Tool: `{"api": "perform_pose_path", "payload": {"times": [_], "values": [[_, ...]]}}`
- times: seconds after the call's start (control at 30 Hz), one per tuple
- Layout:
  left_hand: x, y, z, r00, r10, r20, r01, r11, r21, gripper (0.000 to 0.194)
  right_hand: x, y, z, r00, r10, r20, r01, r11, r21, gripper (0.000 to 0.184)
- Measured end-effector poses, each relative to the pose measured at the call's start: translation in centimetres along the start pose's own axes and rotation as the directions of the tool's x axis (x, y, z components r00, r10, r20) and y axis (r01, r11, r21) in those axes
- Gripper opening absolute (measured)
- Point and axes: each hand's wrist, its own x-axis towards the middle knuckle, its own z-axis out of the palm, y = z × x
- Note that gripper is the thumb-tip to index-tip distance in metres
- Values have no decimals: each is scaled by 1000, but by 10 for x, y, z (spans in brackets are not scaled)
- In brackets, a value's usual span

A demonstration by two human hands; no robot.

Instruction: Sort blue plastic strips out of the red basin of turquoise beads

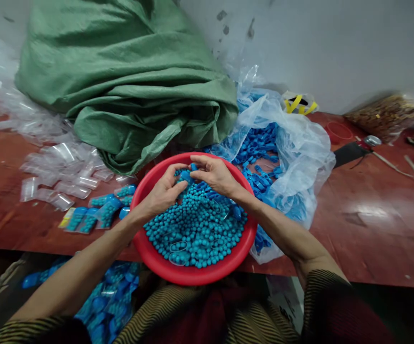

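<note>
A red bowl [145, 248] full of small blue balls [196, 229] sits at the table's near edge. Both my hands meet over its far side. My left hand [164, 191] has its fingers curled round a small blue piece, seemingly a tube or cap. My right hand [216, 174] pinches a blue cap [193, 167] right beside it. A couple of clear tubes [178, 247] lie among the balls.
A clear plastic bag [300, 143] of blue caps lies right of the bowl. A green sack [128, 81] is behind. Empty clear tubes [63, 162] and filled ones [95, 215] lie at left. More filled tubes [110, 301] sit below the table edge.
</note>
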Motion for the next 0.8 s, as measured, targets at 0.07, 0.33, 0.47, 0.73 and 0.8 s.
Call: {"api": "perform_pose_path", "payload": {"times": [0.07,0.33,0.47,0.73,0.8], "values": [[3,3,4,998,24,-58,-25,999,-23,53,-3,-7,4,996,-81,30,85,985,-150,39],[16,7,12,972,203,-114,-209,977,-44,42,-16,-26,11,988,-96,119,149,780,-608,88],[19,5,18,971,191,-143,-204,975,-83,34,-16,-29,14,988,-56,141,145,631,-762,87],[16,-8,26,945,216,-247,-229,973,-27,27,-21,-19,21,983,-4,184,164,476,-864,85],[15,-12,27,941,215,-261,-224,975,-2,24,-23,-15,21,977,-2,213,188,475,-859,84]]}}
